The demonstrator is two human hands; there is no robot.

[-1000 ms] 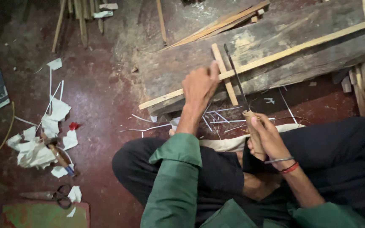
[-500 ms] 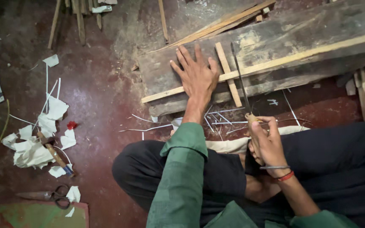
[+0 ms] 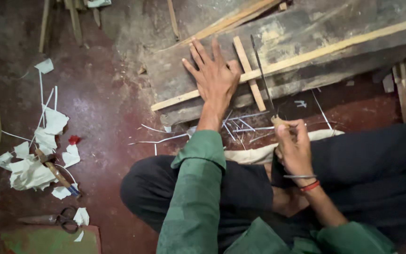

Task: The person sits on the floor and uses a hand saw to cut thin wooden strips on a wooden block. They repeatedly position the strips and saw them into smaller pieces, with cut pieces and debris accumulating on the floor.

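A long thin dark blade (image 3: 261,75) with pale handle slants over the short wooden strip (image 3: 249,73).

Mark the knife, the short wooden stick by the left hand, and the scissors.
knife (image 3: 262,75), head view, middle of the blade.
short wooden stick (image 3: 250,75), head view, mid-length.
scissors (image 3: 64,218), head view, handle loops.

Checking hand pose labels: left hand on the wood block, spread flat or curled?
Spread flat: the left hand lies palm-down on the wood block, fingers fanned apart.

The left hand (image 3: 214,77) lies flat on the wooden block (image 3: 306,33); the right hand (image 3: 294,148) grips a thin blade (image 3: 261,70).
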